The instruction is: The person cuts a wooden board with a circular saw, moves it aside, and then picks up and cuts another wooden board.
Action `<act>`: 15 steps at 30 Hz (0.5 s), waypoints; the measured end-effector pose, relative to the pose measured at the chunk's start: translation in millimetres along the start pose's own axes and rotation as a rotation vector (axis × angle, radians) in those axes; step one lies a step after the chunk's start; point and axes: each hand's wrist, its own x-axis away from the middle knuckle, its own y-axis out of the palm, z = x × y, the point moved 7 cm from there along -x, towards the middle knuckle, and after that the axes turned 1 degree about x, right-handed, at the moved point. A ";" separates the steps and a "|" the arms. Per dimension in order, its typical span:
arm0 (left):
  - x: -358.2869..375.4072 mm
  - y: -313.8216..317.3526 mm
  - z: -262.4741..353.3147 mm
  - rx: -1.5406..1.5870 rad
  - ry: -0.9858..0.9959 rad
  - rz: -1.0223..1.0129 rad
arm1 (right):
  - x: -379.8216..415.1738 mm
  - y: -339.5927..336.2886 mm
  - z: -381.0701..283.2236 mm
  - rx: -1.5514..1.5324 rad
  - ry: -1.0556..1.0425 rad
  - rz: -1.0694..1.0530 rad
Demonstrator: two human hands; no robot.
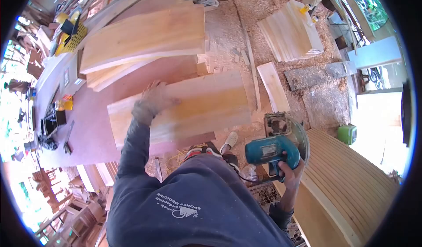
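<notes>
My right hand (292, 172) is wrapped round the handle of a teal circular saw (268, 151), held up to the right of my body. The saw's metal base and blade guard face away from me. In front of me a pale wooden board (206, 99) lies across the worktable's near edge, its right end sticking out past the tabletop. My left hand (154, 98), a little blurred, lies on the board's left half with its fingers spread and nothing held in them.
More boards are stacked on the table (96, 124) beyond, near a yellow basket (75, 38). A block of stacked planks (292, 31) sits on the sawdust-covered floor. Grooved panels (351, 181) stand at my right, near a green box (347, 134). The saw's cord hangs beside my legs.
</notes>
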 end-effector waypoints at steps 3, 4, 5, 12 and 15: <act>-17.7 12.3 -8.7 -0.070 -0.035 -0.288 | -22.7 -33.4 23.6 -0.040 -0.048 -0.021; -25.9 18.8 -11.0 -0.085 0.015 -0.352 | -30.6 -40.7 31.3 -0.026 -0.071 -0.025; -28.5 28.2 -5.1 -0.105 0.078 -0.423 | -38.6 -53.2 43.4 -0.017 -0.086 -0.017; 30.7 54.1 22.7 -0.088 -0.088 0.348 | -110.9 -125.8 149.5 0.244 -0.051 0.034; 16.5 85.7 77.7 -0.200 0.043 0.316 | -137.9 -135.5 184.1 0.472 -0.105 0.063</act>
